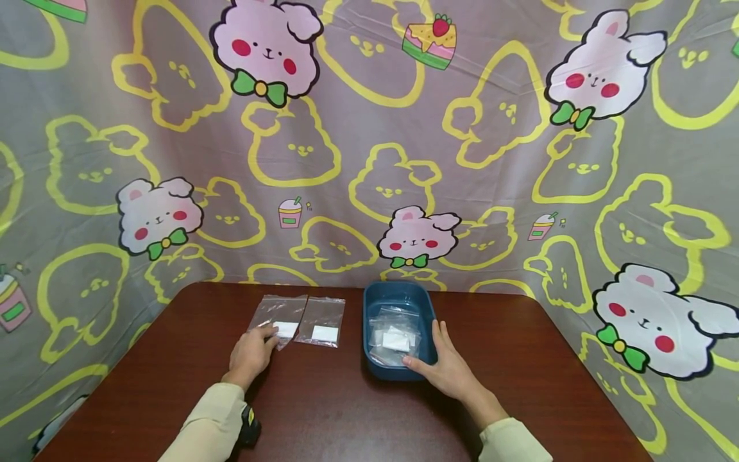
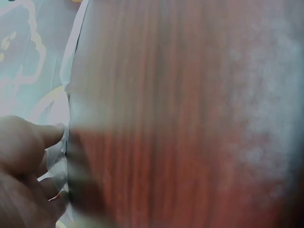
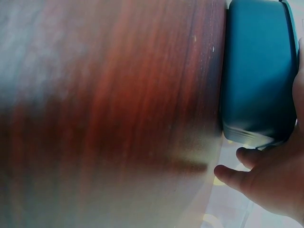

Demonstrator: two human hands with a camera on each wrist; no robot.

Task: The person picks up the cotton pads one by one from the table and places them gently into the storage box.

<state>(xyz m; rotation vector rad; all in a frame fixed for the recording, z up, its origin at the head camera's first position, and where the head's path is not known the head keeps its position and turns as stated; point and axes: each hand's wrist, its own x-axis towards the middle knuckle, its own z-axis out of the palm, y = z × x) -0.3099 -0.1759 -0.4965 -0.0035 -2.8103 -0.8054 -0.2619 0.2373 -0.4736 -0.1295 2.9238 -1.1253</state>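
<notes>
Near the far edge of a reddish-brown wooden desk [image 1: 323, 410], left of its middle, a flat clear plastic bag [image 1: 274, 309] and, just to its right, a second such bag [image 1: 323, 312] are laid. Farther right, a blue rectangular tub [image 1: 428, 312] is placed, with clear plastic packets [image 1: 395, 333] piled inside. Behind, a cartoon-printed cloth curtain [image 1: 340, 135] is hung.

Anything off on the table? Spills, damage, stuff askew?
Nothing stands out; no spill or damage visible. The blue bin sits upright, clear bags heaped loosely inside. On the table, the left bag and right bag lie side by side.
</notes>
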